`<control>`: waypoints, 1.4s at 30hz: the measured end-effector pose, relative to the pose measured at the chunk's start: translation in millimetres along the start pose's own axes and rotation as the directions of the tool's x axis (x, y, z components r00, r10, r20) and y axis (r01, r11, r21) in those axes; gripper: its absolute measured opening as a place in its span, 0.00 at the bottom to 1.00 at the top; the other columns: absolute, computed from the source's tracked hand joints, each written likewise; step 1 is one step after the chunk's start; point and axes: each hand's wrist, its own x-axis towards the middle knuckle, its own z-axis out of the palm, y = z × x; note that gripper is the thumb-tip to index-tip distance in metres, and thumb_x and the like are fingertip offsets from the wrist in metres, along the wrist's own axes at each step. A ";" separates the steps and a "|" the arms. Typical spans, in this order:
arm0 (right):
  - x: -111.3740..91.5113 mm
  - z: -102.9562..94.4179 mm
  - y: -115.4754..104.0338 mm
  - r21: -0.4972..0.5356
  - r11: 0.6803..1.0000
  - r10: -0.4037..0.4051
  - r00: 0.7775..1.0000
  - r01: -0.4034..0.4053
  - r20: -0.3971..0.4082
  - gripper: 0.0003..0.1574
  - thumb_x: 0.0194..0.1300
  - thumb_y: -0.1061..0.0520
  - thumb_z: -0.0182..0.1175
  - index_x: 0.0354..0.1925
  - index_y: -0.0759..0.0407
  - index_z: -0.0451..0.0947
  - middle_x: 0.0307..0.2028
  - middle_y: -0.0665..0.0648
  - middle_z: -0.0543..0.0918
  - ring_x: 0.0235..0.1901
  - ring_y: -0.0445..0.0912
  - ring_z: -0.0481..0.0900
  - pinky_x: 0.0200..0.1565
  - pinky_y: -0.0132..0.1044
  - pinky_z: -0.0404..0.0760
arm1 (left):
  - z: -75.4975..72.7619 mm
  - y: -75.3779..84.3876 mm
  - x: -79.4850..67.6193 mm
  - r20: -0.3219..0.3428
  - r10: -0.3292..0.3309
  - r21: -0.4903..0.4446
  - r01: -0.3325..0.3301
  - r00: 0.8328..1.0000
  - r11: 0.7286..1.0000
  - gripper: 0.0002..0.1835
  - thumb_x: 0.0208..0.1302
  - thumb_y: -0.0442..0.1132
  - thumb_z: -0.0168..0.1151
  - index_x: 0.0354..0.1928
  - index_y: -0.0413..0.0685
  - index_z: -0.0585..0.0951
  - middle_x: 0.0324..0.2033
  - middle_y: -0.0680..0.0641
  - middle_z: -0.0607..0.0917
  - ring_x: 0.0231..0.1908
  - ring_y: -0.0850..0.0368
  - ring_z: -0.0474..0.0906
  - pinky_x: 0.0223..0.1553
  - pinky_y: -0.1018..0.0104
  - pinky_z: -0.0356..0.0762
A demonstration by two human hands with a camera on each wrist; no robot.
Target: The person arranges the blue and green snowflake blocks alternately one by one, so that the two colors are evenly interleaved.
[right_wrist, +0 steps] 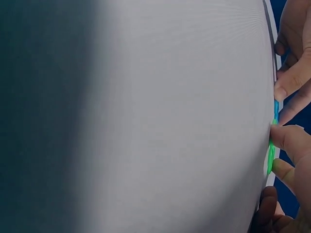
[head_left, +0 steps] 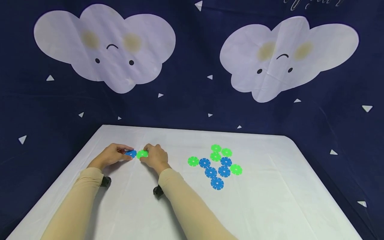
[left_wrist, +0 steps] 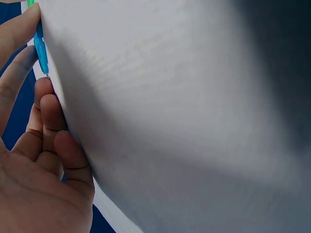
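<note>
At the left of the white table, my left hand pinches a blue notched plastic disc between thumb and finger. Just right of it, my right hand grips a green notched disc by its edges. Both discs lie edge to edge, flat and low over the tabletop; whether they are joined I cannot tell. The left wrist view catches the blue disc edge-on by the fingers. In the right wrist view the green disc sits against the thumb, with the blue disc beyond it.
Several loose discs, such as a green one and a blue one, lie in a cluster right of my hands. The white table ends at a dark blue cloth printed with clouds.
</note>
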 end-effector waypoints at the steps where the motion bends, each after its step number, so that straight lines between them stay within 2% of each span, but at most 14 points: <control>1: -0.3 0.6 0.1 0.000 1.000 -0.004 1.000 0.004 -0.002 0.28 0.65 0.35 0.75 0.60 0.37 0.85 0.48 0.49 0.85 0.48 0.42 0.84 0.45 0.37 0.84 | 0.1 0.0 -0.2 -0.001 0.001 -0.002 -0.001 1.000 1.000 0.28 0.62 0.40 0.79 0.63 0.37 0.85 0.37 0.46 0.78 0.40 0.51 0.71 0.41 0.61 0.68; 31: -5.0 0.0 0.5 -0.015 1.000 -0.005 1.000 0.005 -0.003 0.29 0.68 0.34 0.73 0.64 0.35 0.82 0.49 0.48 0.83 0.49 0.43 0.83 0.48 0.37 0.81 | -1.1 1.6 -0.2 0.006 0.023 0.000 -0.023 1.000 1.000 0.28 0.62 0.40 0.78 0.63 0.36 0.85 0.38 0.46 0.79 0.40 0.51 0.71 0.41 0.61 0.68; 42: -5.0 -1.9 0.4 -0.010 1.000 -0.004 0.998 0.005 0.057 0.30 0.70 0.33 0.70 0.67 0.33 0.80 0.55 0.49 0.82 0.53 0.45 0.83 0.54 0.39 0.81 | -0.6 -1.5 -0.6 0.005 0.032 0.025 -0.033 0.999 0.999 0.28 0.62 0.41 0.78 0.63 0.38 0.84 0.38 0.46 0.79 0.39 0.52 0.71 0.40 0.62 0.68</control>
